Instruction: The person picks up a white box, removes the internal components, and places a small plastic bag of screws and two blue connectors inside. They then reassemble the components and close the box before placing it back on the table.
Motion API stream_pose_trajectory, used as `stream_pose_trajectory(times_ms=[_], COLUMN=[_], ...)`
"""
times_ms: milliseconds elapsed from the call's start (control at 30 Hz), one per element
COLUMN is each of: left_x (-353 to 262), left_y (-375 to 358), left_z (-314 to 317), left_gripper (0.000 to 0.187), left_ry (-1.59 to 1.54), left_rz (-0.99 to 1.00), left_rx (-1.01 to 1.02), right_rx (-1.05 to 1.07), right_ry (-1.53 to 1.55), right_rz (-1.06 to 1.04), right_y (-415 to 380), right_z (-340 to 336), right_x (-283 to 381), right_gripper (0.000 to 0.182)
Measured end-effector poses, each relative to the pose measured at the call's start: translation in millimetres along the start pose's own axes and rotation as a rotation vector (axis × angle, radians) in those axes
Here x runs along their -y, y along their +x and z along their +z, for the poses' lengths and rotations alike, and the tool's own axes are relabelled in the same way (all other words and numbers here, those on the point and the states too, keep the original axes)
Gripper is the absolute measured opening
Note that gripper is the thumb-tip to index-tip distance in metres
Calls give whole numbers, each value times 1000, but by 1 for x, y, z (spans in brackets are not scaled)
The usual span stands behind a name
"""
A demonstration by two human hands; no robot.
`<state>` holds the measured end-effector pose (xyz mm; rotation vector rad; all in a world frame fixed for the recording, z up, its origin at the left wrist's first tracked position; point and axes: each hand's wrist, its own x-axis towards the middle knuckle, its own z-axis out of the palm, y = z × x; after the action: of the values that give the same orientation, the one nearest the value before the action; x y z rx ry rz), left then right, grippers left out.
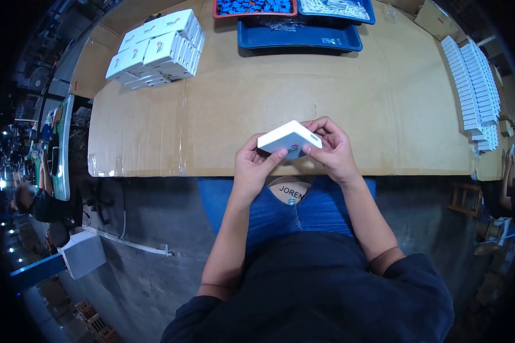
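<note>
A small white box (283, 139) with a red printed logo on its face is held tilted near the front edge of the table. My left hand (256, 162) grips its left side, thumb on the printed face. On the right, my right hand (333, 150) holds the other end, with the thumb at the lower edge and the fingers behind. The box's far side is hidden from me.
A cardboard-covered table (326, 103) spreads before me. Stacked white boxes (160, 48) stand at back left, more stacks (472, 86) at far right. At the back lie a blue tray (300, 39), a red tray (254, 15) of blue parts and another tray (372, 14) of white pieces.
</note>
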<state>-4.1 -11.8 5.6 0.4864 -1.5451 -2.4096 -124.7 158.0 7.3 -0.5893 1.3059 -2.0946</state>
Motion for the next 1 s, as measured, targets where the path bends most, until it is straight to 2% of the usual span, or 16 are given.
stream_pose_trajectory(times_ms=[100, 200, 267, 367, 533, 600, 667, 733, 800, 867, 1000], left_x=[-2, -5, -3, 4, 18, 16, 12, 3, -5, -7, -4], left_y=[-2, -4, -5, -3, -1, 2, 6, 6, 4, 1, -2], left_z=[-4, -2, 0, -2, -8, -10, -10, -5, 3, -1, -4], left_gripper=[33, 31, 30, 30, 30, 34, 36, 38, 39, 38, 35], left_ry=[46, -47, -62, -44, -10, 33, 47, 59, 16, 27, 40], left_rz=[100, 46, 43, 55, 76, -13, -51, -92, 6, -8, -24], left_rx=[17, 34, 43, 43, 58, 55, 36, 21, -23, 23, 76], right_rx=[96, 74, 112, 35, 32, 38, -25, -29, -34, -83, -41], right_ry=[-47, -154, -377, -353, -440, -460, -279, -216, -152, -120, -109], right_rz=[40, 19, 31, 93, 66, 71, 305, 249, 194, 50, 25], right_y=[-3, -2, -4, -5, -6, -4, -2, -1, -2, -1, -1], right_z=[-5, 11, 15, 18, 9, 5, 3, 5, 7, 9, 12], right_x=[5, 22, 23, 21, 3, -3, -9, -9, -6, 1, 14], right_gripper=[51, 46, 39, 32, 29, 28, 31, 32, 34, 38, 38])
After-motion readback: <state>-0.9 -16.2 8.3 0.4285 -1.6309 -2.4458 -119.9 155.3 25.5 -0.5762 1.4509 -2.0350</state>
